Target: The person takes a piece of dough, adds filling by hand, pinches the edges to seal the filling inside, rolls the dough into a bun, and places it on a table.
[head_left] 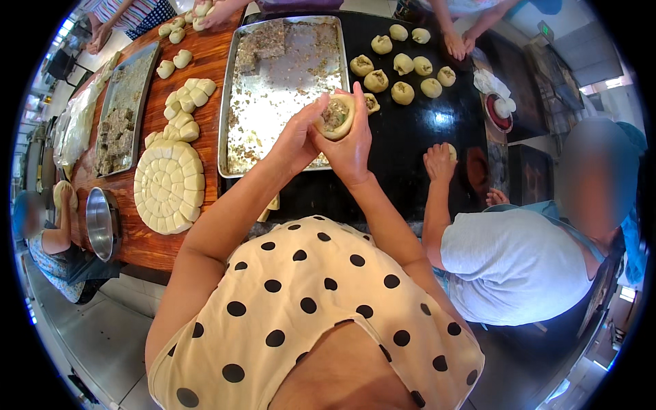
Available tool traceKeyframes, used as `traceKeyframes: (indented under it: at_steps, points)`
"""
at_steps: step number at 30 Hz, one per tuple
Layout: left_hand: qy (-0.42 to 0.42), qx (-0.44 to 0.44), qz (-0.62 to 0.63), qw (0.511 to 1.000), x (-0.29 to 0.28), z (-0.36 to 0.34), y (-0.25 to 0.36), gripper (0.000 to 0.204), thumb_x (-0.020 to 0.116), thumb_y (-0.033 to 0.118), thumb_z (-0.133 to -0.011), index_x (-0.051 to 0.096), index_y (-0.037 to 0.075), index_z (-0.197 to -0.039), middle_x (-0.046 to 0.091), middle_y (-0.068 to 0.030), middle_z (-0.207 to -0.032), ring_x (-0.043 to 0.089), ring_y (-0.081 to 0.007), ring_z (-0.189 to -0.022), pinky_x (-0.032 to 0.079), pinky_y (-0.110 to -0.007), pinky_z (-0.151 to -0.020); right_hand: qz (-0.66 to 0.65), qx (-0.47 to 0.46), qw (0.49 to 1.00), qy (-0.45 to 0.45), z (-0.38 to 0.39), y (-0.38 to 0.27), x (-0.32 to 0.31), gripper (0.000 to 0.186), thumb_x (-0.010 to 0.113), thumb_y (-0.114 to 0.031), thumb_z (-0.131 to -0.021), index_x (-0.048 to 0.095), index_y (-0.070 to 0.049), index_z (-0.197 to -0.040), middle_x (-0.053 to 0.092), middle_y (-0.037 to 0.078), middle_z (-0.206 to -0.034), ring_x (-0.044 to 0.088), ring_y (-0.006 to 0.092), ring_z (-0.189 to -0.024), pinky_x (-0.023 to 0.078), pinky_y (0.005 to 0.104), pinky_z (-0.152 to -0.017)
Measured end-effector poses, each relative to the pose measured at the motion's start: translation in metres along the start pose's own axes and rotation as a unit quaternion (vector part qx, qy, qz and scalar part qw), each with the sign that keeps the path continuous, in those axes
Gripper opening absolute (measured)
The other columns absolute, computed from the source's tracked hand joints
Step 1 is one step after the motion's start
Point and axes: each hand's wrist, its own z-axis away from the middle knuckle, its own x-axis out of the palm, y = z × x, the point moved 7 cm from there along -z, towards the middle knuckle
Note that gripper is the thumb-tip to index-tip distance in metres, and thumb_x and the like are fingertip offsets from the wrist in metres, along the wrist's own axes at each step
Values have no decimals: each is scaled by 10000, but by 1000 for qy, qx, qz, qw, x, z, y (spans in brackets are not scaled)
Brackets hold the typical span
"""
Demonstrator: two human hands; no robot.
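Between my two hands, over the right edge of a large metal tray (256, 126), is a filled dough bun (336, 117). Its top gapes, showing crumbly meat-like filling with green bits. My left hand (299, 137) cups its left side, and my right hand (352, 154) wraps its right side and underside. Brownish filling (270, 41) lies at the tray's far left, and scraps cover the rest. Just beyond my right fingers, one small bun (372, 102) is partly hidden. Several stuffed buns (403, 93) sit on the black surface to the right.
Cut dough pieces form a coil (169, 184) on the wooden table (147, 246). A second tray (140, 75), a steel bowl (101, 222) and a red-rimmed bowl (499, 113) are around. At right, a co-worker's hand (439, 162) presses dough; other workers' hands (458, 44) are at the far side.
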Motion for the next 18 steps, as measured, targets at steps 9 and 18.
traceKeyframes:
  at_steps: [9, 18]
  points:
    - [-52, 13, -133, 990, -2, 3, -8, 421, 590, 313, -977, 484, 79, -1310, 590, -41, -1209, 569, -139, -1133, 464, -319, -969, -92, 22, 993, 71, 21, 2, -7, 882, 857, -113, -659, 386, -12, -1397, 545, 167, -1309, 535, 285, -1213, 433, 370, -1020]
    - [-123, -128, -266, 948, 6, 18, -3, 589, 693, 363, -905, 444, 72, -1353, 588, -66, -1217, 595, -160, -1105, 517, -327, -908, -163, 73, 976, -124, 18, -13, -25, 1031, 888, -137, -657, 279, -32, -1483, 497, 170, -1379, 509, 279, -1261, 444, 367, -1037]
